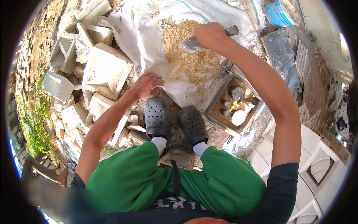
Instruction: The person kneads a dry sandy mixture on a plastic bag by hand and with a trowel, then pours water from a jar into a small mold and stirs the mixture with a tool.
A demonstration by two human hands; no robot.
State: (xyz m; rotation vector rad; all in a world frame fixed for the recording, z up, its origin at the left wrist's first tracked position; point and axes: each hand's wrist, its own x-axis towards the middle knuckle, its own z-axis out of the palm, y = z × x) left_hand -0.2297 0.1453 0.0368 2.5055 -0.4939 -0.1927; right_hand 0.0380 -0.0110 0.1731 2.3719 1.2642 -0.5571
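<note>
Right hand (210,35) wrapped round trowel (191,44) at 1 o'clock, arm stretched, elbow out at 3; blade points toward 8–9 over yellowish granules (179,31) on white sheet (128,31). Left hand (149,84) at 10–11, back up, fingers bent; can't tell if gripping.

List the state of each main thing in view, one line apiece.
Right hand: closed around the trowel.
Trowel: gripped, blade over the sand, contact unclear.
Left hand: fingers bent, at the white sheet's edge; grip unclear.
Sand: loose, spread on the sheet.
White sheet: creased, partly covered.
Box: open-topped, round pieces inside.
Bucket: open; tilt unclear.
Clogs: both worn.
</note>
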